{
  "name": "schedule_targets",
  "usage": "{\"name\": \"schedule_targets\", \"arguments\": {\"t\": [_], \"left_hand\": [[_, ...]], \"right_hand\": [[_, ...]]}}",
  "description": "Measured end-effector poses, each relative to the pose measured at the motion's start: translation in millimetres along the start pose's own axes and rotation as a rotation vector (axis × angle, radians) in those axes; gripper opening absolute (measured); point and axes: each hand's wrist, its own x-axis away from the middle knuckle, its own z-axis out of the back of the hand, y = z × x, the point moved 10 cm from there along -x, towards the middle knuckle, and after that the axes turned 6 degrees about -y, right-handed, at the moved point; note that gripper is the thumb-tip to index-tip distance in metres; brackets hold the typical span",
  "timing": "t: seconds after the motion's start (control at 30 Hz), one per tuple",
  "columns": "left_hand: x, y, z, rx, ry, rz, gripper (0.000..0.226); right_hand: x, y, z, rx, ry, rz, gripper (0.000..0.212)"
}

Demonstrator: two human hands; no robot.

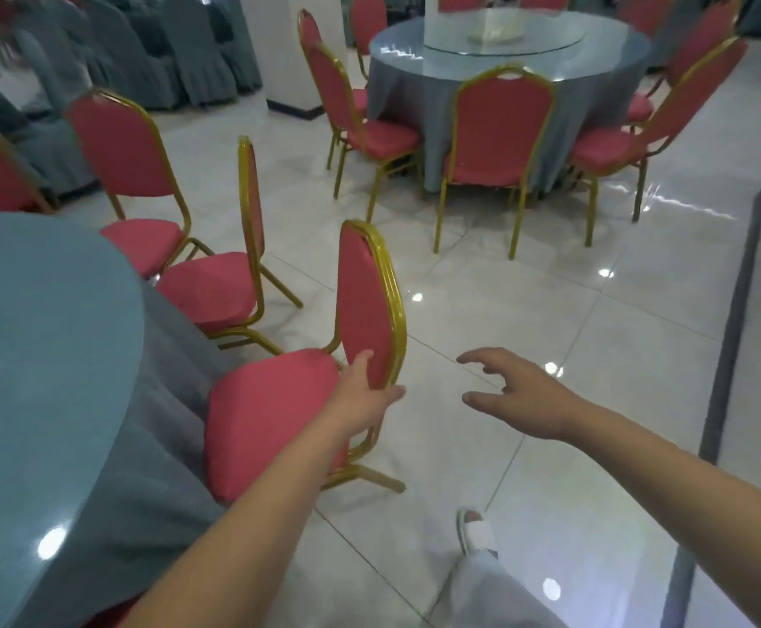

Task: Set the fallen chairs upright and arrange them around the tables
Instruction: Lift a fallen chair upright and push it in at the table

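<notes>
Looks nearly done, no fallen chairs in view; left hand [365, 396] grips the nearest chair [363, 301] at the desk [52, 355] edge, right hand [523, 396] spread, empty.

Near table [30, 355] sitting left, nearest chair [270, 419] standing just beside its right edge, two chairs [209, 287] behind; far table [415, 83] standing beyond, right.

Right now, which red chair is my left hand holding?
The nearest chair, beside the near table: your left hand grips the bottom of its backrest. The other red chairs stand untouched.
</notes>
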Motion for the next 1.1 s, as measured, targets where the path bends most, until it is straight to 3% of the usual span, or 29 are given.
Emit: {"name": "schedule_targets", "arguments": {"t": [0.23, 0.33, 0.4, 0.47, 0.6, 0.73, 0.87, 0.97, 1.1], "left_hand": [[-112, 56, 40, 0.025, 0.133, 0.117, 0.102], [-138, 60, 49, 0.033, 0.153, 0.16, 0.093], [-152, 57, 42, 0.017, 0.063, 0.178, 0.08], [-168, 53, 32, 0.019, -0.061, 0.221, 0.086], [-192, 36, 35, 0.036, -0.085, 0.325, 0.1], [-193, 18, 28, 0.12, -0.077, 0.429, 0.094], [-187, 15, 19, 0.296, -0.012, 0.446, 0.094], [-177, 19, 15, 0.372, 0.048, 0.481, 0.097], [-159, 26, 15, 0.265, 0.329, 0.586, 0.083]], "right_hand": [[-125, 26, 71, 0.073, -0.186, 0.108, 0.063], [-186, 21, 84, 0.138, -0.302, 0.151, 0.077], [-220, 12, 83, 0.175, -0.371, 0.184, 0.086], [-258, -1, 86, 0.211, -0.408, 0.217, 0.093], [-330, -30, 96, 0.363, -0.403, 0.282, 0.098], [-388, -67, 87, 0.601, -0.453, 0.389, 0.099], [-417, -87, 50, 0.735, -0.575, 0.537, 0.089], [-425, -86, 29, 0.738, -0.631, 0.584, 0.064], [-434, -93, 25, 0.793, -0.561, 0.719, 0.047]]}}
